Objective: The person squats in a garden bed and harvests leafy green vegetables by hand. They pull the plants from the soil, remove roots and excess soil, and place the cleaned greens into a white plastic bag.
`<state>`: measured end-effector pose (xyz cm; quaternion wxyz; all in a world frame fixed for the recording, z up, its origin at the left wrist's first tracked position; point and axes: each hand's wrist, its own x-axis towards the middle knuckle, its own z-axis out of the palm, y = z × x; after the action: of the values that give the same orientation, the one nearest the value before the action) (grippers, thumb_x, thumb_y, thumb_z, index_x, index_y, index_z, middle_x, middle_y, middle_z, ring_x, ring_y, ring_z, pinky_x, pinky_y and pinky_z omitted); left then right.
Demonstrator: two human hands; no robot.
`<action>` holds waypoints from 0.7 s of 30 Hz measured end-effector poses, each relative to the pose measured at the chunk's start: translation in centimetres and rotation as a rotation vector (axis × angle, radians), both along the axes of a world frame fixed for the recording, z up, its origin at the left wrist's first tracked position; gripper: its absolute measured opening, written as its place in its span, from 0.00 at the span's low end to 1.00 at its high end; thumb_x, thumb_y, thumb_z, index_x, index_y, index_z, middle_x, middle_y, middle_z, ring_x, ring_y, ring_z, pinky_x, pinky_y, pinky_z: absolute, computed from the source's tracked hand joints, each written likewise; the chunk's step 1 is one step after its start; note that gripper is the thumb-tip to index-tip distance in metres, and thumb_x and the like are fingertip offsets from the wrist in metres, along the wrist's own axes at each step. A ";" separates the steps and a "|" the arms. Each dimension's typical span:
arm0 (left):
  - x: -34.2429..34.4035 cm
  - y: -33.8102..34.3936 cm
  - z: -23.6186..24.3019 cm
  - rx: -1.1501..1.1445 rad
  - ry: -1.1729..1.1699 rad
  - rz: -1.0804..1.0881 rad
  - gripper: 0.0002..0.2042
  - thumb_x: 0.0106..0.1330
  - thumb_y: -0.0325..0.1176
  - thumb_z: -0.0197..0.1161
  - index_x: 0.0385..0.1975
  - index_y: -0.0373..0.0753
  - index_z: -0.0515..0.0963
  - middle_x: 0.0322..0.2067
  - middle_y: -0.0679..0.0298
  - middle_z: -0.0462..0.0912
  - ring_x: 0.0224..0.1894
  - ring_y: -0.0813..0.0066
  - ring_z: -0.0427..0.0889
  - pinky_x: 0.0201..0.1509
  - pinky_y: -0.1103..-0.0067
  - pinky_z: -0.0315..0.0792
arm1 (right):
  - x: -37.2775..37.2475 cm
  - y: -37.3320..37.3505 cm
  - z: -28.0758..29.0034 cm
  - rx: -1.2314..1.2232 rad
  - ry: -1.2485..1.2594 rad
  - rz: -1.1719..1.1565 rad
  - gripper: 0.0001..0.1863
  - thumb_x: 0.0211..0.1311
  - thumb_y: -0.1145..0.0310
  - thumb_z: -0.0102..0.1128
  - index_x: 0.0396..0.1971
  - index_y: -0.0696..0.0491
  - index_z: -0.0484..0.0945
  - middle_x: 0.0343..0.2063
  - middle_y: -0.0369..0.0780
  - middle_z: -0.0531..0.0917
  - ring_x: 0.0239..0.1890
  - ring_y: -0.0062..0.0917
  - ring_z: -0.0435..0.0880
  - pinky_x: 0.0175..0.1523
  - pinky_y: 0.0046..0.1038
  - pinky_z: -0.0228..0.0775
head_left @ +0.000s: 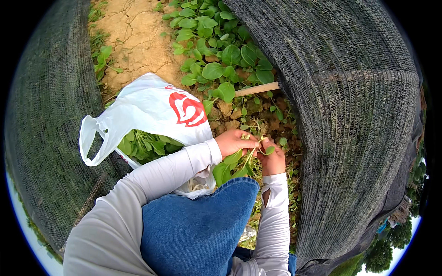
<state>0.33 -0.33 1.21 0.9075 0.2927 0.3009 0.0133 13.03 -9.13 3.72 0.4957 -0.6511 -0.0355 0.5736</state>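
Both of my hands meet over the soil, just beyond my denim-covered knee. My left hand is closed on a leafy green seedling, whose broad leaves hang below the fingers. Fingers of my right hand pinch at the pale stem and root end beside the left fingertips, with a small leaf showing by the thumb. Left of my hands lies a white plastic bag with a red mark, its mouth turned toward me. Picked green leaves fill its opening.
Rows of leafy plants grow ahead, with a wooden strip lying at their near edge. Dark shade netting rises on the right, and more netting on the left. Cracked dry soil runs beyond the bag.
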 end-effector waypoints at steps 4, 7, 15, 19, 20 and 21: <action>-0.2 -0.1 -0.5 0.037 0.069 -0.067 0.09 0.52 0.33 0.56 0.28 0.33 0.73 0.21 0.66 0.77 0.17 0.87 0.66 0.20 0.90 0.60 | 0.2 -0.1 -0.8 0.012 -0.070 0.040 0.08 0.50 0.69 0.55 0.26 0.57 0.76 0.20 0.35 0.76 0.19 0.16 0.70 0.27 0.16 0.62; -0.5 0.0 -0.7 0.084 0.128 -0.085 0.08 0.50 0.32 0.56 0.25 0.34 0.74 0.19 0.67 0.76 0.17 0.87 0.66 0.21 0.89 0.61 | -0.3 0.2 -0.5 -0.005 -0.155 0.062 0.07 0.49 0.69 0.57 0.26 0.57 0.77 0.19 0.33 0.76 0.20 0.14 0.70 0.27 0.14 0.60; -0.2 -0.3 -2.3 0.386 0.313 -0.037 0.08 0.47 0.35 0.57 0.19 0.36 0.75 0.16 0.68 0.75 0.19 0.84 0.68 0.24 0.88 0.61 | -1.9 0.4 -0.3 0.168 -0.757 0.222 0.06 0.46 0.74 0.58 0.24 0.61 0.76 0.26 0.37 0.75 0.28 0.18 0.71 0.33 0.17 0.63; -0.3 0.3 -2.5 0.346 0.365 0.044 0.08 0.49 0.34 0.54 0.21 0.35 0.74 0.17 0.67 0.75 0.21 0.83 0.69 0.27 0.87 0.62 | -1.4 0.4 0.2 0.202 -0.792 0.073 0.04 0.46 0.75 0.57 0.23 0.60 0.75 0.25 0.38 0.75 0.26 0.19 0.71 0.31 0.18 0.63; -0.6 0.1 -3.3 0.272 0.347 0.123 0.08 0.50 0.34 0.54 0.22 0.35 0.74 0.18 0.67 0.75 0.21 0.83 0.69 0.28 0.87 0.62 | -1.0 0.4 0.2 0.184 -0.860 0.147 0.05 0.45 0.74 0.57 0.24 0.60 0.75 0.25 0.40 0.76 0.24 0.23 0.73 0.31 0.20 0.65; -0.9 0.2 -3.4 0.201 0.330 0.204 0.08 0.50 0.33 0.53 0.23 0.34 0.74 0.18 0.67 0.75 0.21 0.82 0.69 0.28 0.87 0.62 | -0.5 0.7 0.6 0.112 -0.888 0.334 0.06 0.45 0.73 0.57 0.24 0.59 0.75 0.25 0.41 0.76 0.24 0.25 0.74 0.30 0.21 0.65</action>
<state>-0.54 -0.15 -2.19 0.8062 0.3478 0.4705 0.0871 12.50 -8.47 4.29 0.3682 -0.7909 -0.3789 0.3088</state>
